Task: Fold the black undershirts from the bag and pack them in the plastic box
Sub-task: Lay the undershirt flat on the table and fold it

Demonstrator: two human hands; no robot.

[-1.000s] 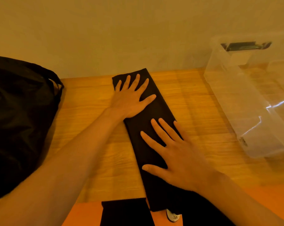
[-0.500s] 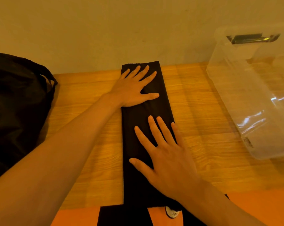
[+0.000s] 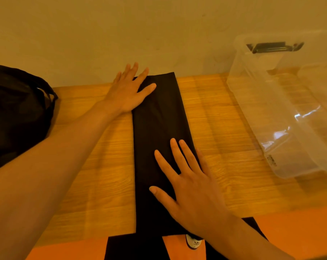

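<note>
Currently, left hand (image 3: 128, 94) and right hand (image 3: 192, 186) lie flat, fingers straight, pressing the folded black undershirt (image 3: 155, 124) on the table (image 3: 224, 128).

The long folded strip of black undershirt (image 3: 159, 128) lies on the flat wooden table (image 3: 224, 128), running from the near edge to the far edge by the plain wall (image 3: 140, 34). The left hand (image 3: 127, 92) rests flat on its far end, over the left side; the right hand (image 3: 192, 190) rests flat on its near half. The soft black fabric bag (image 3: 14, 113) sits at the table's left, the clear rectangular plastic box (image 3: 282, 113) at its right, both well apart from the strip
</note>
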